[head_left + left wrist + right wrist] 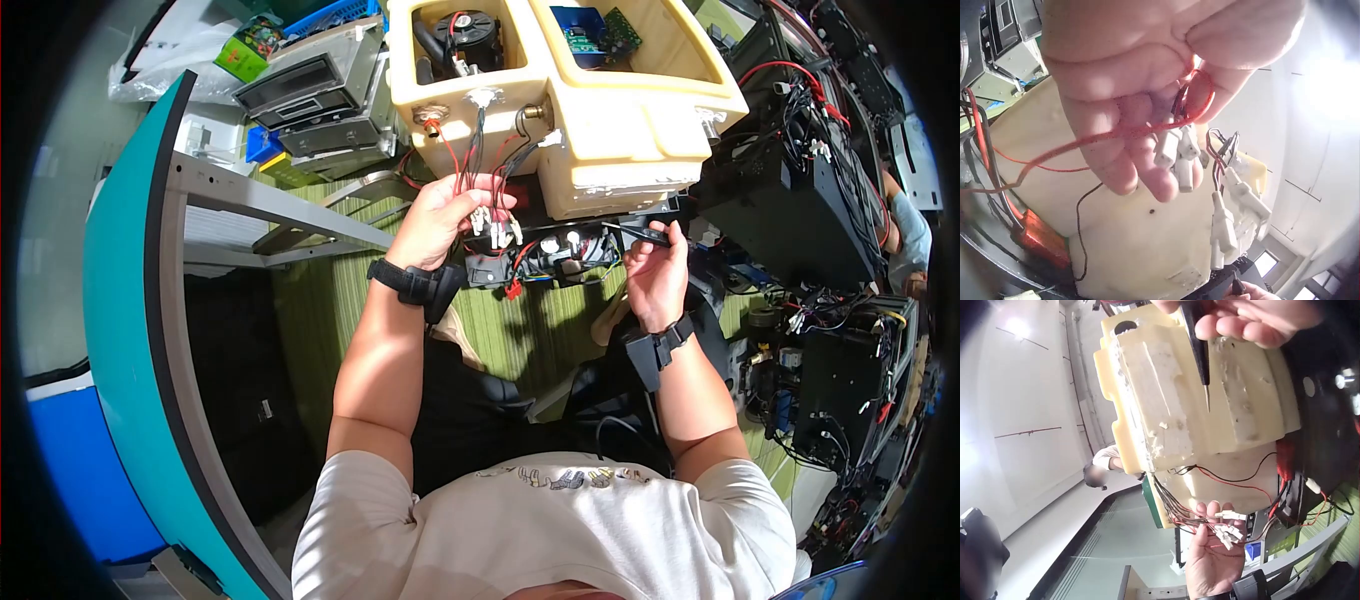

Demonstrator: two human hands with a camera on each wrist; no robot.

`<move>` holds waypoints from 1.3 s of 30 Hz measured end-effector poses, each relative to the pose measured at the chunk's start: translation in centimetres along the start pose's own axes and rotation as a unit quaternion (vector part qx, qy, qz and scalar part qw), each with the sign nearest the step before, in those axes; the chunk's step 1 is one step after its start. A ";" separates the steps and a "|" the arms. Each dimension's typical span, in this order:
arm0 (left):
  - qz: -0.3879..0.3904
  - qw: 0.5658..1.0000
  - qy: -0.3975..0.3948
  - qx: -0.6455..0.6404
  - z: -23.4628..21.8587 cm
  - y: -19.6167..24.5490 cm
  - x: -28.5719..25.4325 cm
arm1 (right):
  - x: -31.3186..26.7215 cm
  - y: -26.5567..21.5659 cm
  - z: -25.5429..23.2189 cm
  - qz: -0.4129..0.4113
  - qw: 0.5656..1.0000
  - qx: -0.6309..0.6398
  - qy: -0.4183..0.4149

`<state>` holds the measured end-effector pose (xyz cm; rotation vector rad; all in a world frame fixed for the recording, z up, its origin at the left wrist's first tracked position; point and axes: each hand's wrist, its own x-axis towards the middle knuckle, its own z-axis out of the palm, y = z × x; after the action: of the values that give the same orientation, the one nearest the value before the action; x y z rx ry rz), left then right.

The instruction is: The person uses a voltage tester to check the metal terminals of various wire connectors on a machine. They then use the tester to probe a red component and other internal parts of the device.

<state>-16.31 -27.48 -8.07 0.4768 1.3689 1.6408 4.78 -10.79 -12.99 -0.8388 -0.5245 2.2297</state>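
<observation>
The left hand (430, 228) holds thin red and black wires (477, 148) with white plastic connectors (1229, 535), already led out through the near wall of the cream plastic housing (610, 120) but seemingly not yet plugged, while the right hand (657, 278), apart from it, grips a black-handled tool (1197, 351) with thin metal tip.

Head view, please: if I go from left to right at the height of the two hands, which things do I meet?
Teal panel → grey metal bar → left hand gripping wires → right hand holding a black-handled tool → black box.
</observation>
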 end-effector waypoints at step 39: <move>-0.050 0.987 -0.027 -0.152 3.7 -2.3 -0.4 | -4.1 0.7 2.4 -0.441 0.764 -0.349 -0.316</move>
<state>-12.35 -25.84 -8.96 0.2656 1.0620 1.7031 5.04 -14.49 -9.99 -0.0156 -1.7325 1.3144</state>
